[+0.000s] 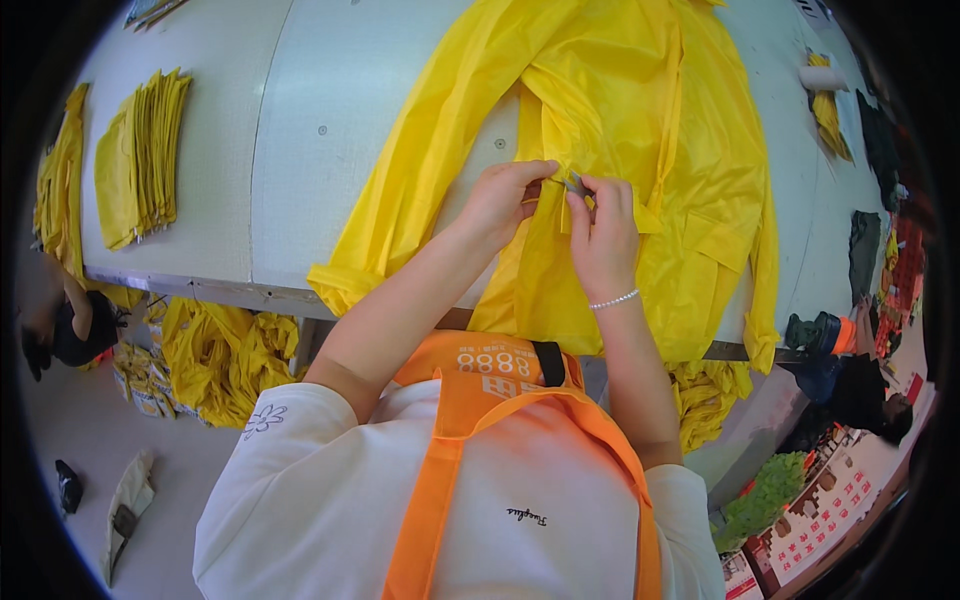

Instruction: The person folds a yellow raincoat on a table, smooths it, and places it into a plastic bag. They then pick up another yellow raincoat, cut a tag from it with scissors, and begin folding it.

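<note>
A yellow raincoat (600, 110) lies spread on the table, its lower part hanging over the near edge. My left hand (507, 200) is closed, with thumb and forefinger pinching a bit of the coat's front edge. Just to its right, my right hand (606, 230) is closed around small grey thread snips (577, 186), mostly hidden by the fingers. Their metal tip points toward the left fingertips, close to the yellow cloth. A flap pocket (715, 245) shows on the coat to the right of my hands.
A stack of folded yellow pieces (145, 160) lies on the table (330, 60) at the left. Below the table edge hang heaps of yellow garments (225, 360). A white roll (822, 78) is at the far right. Other people are at both sides.
</note>
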`<action>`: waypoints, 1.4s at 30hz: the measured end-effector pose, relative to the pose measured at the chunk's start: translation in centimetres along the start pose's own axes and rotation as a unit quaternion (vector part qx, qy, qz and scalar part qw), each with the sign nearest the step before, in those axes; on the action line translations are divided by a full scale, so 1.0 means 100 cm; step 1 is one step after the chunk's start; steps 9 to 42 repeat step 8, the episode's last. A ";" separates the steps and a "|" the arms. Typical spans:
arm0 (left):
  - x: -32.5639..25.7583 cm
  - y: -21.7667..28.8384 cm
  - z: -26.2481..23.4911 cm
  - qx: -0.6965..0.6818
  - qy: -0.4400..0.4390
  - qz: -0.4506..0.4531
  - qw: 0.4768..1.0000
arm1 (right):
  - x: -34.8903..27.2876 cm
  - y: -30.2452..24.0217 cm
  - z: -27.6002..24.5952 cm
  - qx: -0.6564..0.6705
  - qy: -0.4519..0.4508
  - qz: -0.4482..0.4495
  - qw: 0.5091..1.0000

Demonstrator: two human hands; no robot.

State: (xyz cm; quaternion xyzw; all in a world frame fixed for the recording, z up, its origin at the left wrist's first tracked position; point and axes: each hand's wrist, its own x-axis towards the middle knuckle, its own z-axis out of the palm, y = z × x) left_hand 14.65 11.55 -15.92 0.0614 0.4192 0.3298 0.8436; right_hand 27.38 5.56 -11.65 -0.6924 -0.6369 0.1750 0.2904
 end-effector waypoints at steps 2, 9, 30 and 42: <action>-0.003 0.001 0.004 0.006 0.000 0.003 1.000 | 0.004 0.000 -0.001 -0.035 0.006 -0.026 0.999; -0.003 -0.002 0.002 0.003 -0.007 0.011 1.000 | 0.006 -0.007 -0.008 -0.097 -0.015 -0.041 0.994; -0.003 -0.002 0.002 0.003 -0.007 0.011 1.000 | 0.006 -0.007 -0.008 -0.097 -0.015 -0.041 0.994; -0.003 -0.002 0.002 0.003 -0.007 0.011 1.000 | 0.006 -0.007 -0.008 -0.097 -0.015 -0.041 0.994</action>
